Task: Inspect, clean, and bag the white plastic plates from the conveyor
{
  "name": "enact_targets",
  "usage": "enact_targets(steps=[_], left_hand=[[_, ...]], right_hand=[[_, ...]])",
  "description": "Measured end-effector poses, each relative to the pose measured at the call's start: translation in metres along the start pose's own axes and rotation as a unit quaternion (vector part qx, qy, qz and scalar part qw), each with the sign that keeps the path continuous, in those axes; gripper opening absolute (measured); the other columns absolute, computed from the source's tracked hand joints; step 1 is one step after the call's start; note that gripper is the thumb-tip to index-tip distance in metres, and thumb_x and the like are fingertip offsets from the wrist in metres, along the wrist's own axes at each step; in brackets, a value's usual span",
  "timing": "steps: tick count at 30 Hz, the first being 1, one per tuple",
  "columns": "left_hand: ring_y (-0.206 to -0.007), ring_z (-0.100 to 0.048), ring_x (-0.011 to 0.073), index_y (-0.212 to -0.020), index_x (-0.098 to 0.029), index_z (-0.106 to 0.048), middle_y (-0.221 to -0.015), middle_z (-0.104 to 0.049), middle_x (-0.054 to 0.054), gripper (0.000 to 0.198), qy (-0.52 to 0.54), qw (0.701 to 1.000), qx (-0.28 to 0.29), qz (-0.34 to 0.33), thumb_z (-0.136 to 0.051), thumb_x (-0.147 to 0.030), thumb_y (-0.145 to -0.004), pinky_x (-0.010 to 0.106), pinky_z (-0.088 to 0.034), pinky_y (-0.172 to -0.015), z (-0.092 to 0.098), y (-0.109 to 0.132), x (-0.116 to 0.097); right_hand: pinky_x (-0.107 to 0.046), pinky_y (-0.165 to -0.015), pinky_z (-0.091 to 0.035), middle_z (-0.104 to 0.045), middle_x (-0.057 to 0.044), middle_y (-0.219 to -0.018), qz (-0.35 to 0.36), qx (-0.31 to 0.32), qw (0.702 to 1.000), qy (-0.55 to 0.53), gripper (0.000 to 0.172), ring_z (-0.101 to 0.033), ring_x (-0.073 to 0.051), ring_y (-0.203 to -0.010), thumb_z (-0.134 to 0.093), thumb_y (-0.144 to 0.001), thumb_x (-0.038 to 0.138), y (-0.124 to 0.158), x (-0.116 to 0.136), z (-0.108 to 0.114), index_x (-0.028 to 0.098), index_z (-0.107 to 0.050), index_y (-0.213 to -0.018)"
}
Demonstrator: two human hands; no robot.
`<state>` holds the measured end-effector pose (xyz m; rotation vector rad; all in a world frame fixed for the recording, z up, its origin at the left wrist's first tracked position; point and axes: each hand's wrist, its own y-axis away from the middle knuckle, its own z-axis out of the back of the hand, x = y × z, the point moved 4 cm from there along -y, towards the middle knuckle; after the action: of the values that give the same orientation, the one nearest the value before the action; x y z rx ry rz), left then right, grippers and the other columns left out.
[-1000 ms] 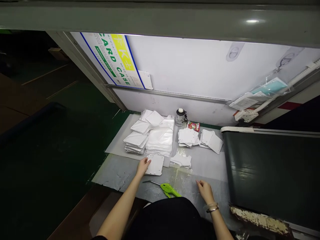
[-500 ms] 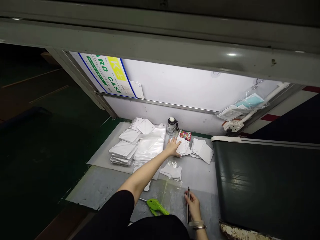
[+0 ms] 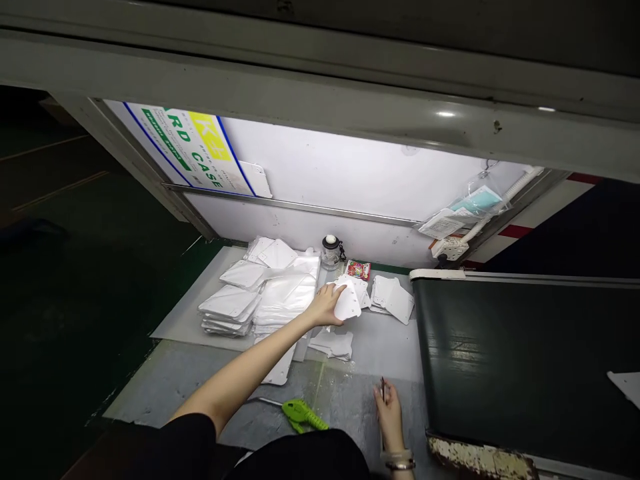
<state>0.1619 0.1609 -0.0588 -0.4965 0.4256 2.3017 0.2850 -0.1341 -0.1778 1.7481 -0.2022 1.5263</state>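
Observation:
My left hand reaches over the middle of the table and grips a white plastic plate by its left edge, thumb in front. More white plates lie just behind and right of it, partly covered. My right hand, low on the right, is closed around a slim utility knife that points away from me; its lower part is mostly hidden. Nearer to me than the left hand lies a small pile of white plates. To the right is another loose pile of white plates.
Bagged white plates are stacked at left beside clear plastic bags. A green air blow gun lies near me. A jar and red packet stand at the back. A dark conveyor belt borders the right, carrying a white piece.
My left hand has drawn back slightly toward me and now holds a plate lifted from the pile. The view has swung right, and a white piece shows on the belt.

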Motion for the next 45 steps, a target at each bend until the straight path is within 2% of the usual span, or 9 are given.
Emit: enact_targets(steps=[3,8,12,15,25,30,33,39,45], left_hand=[[-0.127,-0.034,0.0371,-0.145,-0.022,-0.025,-0.138,-0.036,0.016,0.113,0.026,1.0,0.001,0.015,-0.079,-0.052,-0.051,0.045,-0.027,-0.108,-0.013,0.053,-0.006],[-0.124,-0.037,0.0383,-0.143,-0.022,-0.028,-0.136,-0.038,0.018,0.114,0.056,0.997,0.024,0.046,-0.077,-0.061,-0.049,0.048,-0.029,-0.105,-0.065,0.134,-0.016],[-0.125,-0.036,0.0385,-0.143,-0.022,-0.026,-0.137,-0.038,0.019,0.114,0.063,0.996,0.014,0.066,-0.075,-0.065,-0.05,0.05,-0.028,-0.105,-0.1,0.167,-0.015],[-0.127,-0.035,0.0392,-0.143,-0.021,-0.026,-0.138,-0.036,0.02,0.114,0.057,0.997,-0.001,0.06,-0.074,-0.067,-0.05,0.051,-0.026,-0.106,-0.11,0.176,-0.011],[-0.13,-0.033,0.0389,-0.144,-0.023,-0.025,-0.142,-0.035,0.019,0.111,0.116,0.992,0.007,0.041,-0.071,-0.07,-0.054,0.052,-0.026,-0.107,-0.109,0.182,-0.012],[-0.134,-0.032,0.0312,-0.141,-0.023,-0.035,-0.147,-0.032,0.014,0.061,0.171,0.982,0.019,0.081,-0.043,-0.054,-0.088,0.044,-0.03,-0.108,-0.11,0.158,0.005],[-0.132,-0.035,0.0324,-0.138,-0.022,-0.04,-0.151,-0.025,0.014,0.046,0.178,0.976,0.027,0.121,-0.04,-0.036,-0.094,0.048,-0.033,-0.106,-0.119,0.128,0.013],[-0.114,-0.053,0.0248,-0.123,-0.017,-0.052,-0.128,-0.052,0.01,0.038,0.232,0.956,0.055,0.171,-0.056,-0.034,-0.089,0.049,-0.046,-0.095,-0.133,0.087,0.004],[-0.093,-0.061,0.0182,-0.109,-0.014,-0.058,-0.107,-0.061,0.007,0.028,0.382,0.906,0.083,0.163,-0.056,-0.034,-0.089,0.038,-0.053,-0.08,-0.127,0.101,-0.004]], right_hand=[[-0.021,-0.038,-0.026,-0.047,0.008,-0.052,-0.01,0.03,1.0,-0.001,0.064,-0.034,-0.007,-0.04,-0.072,-0.06,0.063,-0.004,0.016,-0.011,0.019,-0.059,-0.105],[-0.02,-0.036,-0.019,-0.049,0.009,-0.055,-0.042,0.14,0.989,-0.005,0.07,-0.022,-0.004,-0.036,-0.057,-0.073,0.068,0.005,0.025,-0.055,0.019,-0.049,-0.123],[-0.02,-0.037,-0.017,-0.032,0.012,-0.042,-0.066,0.2,0.977,0.009,0.057,-0.023,-0.005,-0.036,-0.074,-0.062,0.056,0.018,0.023,-0.078,0.015,-0.061,-0.099],[-0.02,-0.037,-0.016,-0.032,0.012,-0.042,-0.076,0.213,0.974,0.017,0.052,-0.023,-0.004,-0.037,-0.078,-0.059,0.053,0.024,0.02,-0.083,0.015,-0.061,-0.091],[-0.02,-0.035,-0.02,-0.035,0.012,-0.043,-0.072,0.158,0.985,0.014,0.048,-0.027,-0.004,-0.036,-0.079,-0.059,0.05,0.026,0.016,-0.071,0.016,-0.06,-0.087],[-0.019,-0.036,-0.023,-0.045,0.01,-0.054,-0.028,0.048,0.998,-0.012,0.046,-0.029,-0.003,-0.038,-0.074,-0.06,0.055,0.012,0.021,-0.039,0.018,-0.054,-0.08],[-0.019,-0.037,-0.023,-0.049,0.009,-0.057,-0.006,0.005,1.0,-0.015,0.044,-0.03,-0.003,-0.039,-0.074,-0.061,0.051,0.005,0.028,-0.016,0.017,-0.056,-0.081],[-0.02,-0.037,-0.022,-0.052,0.008,-0.058,0.025,-0.027,0.999,-0.02,0.039,-0.031,-0.003,-0.039,-0.074,-0.062,0.047,0.007,0.044,0.011,0.016,-0.058,-0.078],[-0.021,-0.038,-0.023,-0.053,0.007,-0.059,0.041,-0.023,0.998,-0.03,0.039,-0.032,-0.003,-0.039,-0.074,-0.064,0.047,0.029,0.055,0.016,0.016,-0.06,-0.082]])
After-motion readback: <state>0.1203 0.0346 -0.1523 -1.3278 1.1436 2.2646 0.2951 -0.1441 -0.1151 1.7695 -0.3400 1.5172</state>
